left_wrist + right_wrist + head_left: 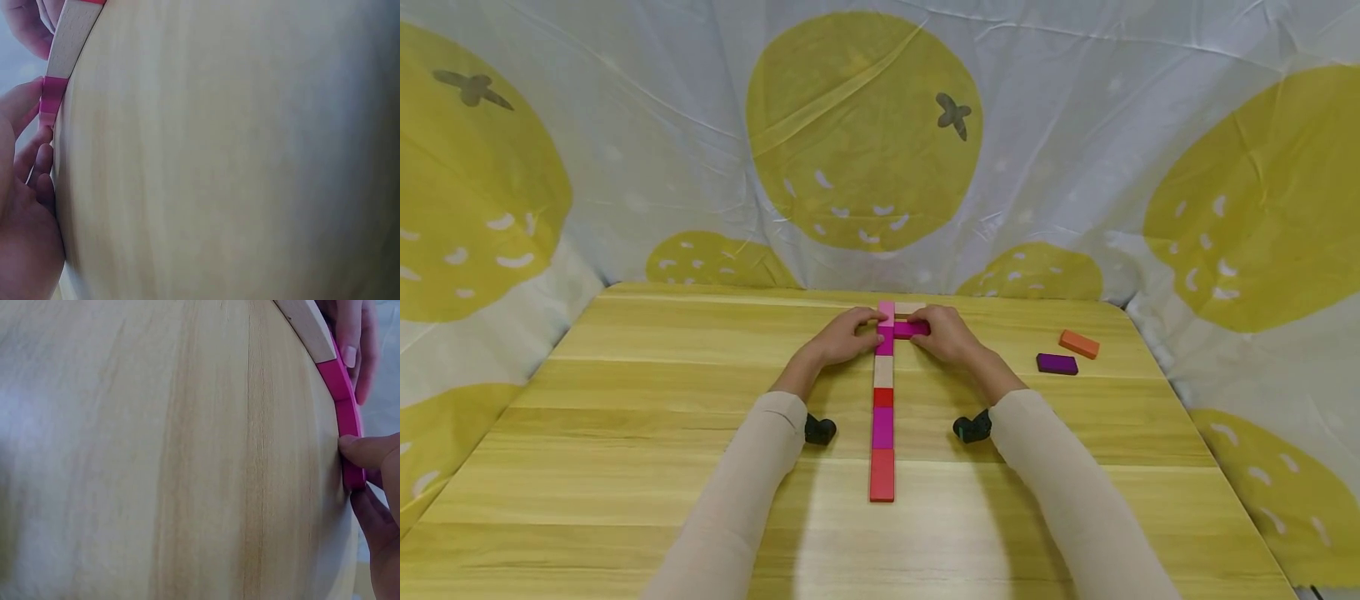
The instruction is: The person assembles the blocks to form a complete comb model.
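Note:
A straight row of coloured blocks runs away from me. At its far end are a light pink block (887,310) and a magenta block (885,340). My left hand (847,335) rests its fingertips and thumb against the left side of these two. Jutting right from the row is another magenta block (910,329), whose right end my right hand (951,335) pinches between thumb and fingers. Just beyond lies a pale strip (910,307), partly covered by the right fingers. In the right wrist view, the held magenta block (347,417) touches the row.
Nearer in the row come a wood-coloured block (883,372), a red block (883,397), a purple-pink block (883,427) and a coral-red block (882,475). To the right lie an orange block (1079,344) and a dark purple block (1057,364). A patterned cloth (1045,167) hangs behind.

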`<move>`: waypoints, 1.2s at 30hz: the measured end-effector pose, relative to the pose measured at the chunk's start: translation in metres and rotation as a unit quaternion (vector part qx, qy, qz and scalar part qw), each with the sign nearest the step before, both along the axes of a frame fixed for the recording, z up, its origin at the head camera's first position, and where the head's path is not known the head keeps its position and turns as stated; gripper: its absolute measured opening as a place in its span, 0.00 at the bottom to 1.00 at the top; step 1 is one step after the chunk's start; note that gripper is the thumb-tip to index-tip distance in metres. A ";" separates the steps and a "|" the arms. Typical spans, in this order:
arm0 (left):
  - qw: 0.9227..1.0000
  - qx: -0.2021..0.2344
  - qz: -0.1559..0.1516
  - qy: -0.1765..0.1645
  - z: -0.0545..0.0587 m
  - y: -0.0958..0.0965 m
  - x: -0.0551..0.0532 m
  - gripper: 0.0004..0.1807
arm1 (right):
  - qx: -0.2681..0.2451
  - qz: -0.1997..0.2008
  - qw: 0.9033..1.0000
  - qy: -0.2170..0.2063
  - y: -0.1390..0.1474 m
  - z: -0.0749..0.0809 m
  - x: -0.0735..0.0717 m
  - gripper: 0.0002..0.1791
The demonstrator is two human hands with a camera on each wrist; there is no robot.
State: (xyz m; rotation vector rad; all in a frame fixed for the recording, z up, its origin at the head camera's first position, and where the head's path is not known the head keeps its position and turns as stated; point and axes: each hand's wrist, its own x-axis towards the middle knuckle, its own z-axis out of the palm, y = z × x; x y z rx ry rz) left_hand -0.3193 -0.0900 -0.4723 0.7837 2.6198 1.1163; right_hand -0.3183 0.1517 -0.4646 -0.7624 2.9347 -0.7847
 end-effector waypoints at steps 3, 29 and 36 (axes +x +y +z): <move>1.000 0.001 0.000 -0.002 0.001 0.001 0.001 0.25 | -0.003 0.000 1.000 0.000 0.001 -0.001 0.000 0.17; 0.998 0.008 -0.028 0.047 0.010 0.002 0.019 0.24 | -0.047 0.002 0.999 0.001 0.093 0.035 0.019 0.22; 0.992 -0.040 -0.082 0.086 0.014 -0.002 0.043 0.23 | -0.062 -0.029 0.997 -0.016 0.137 0.040 0.037 0.21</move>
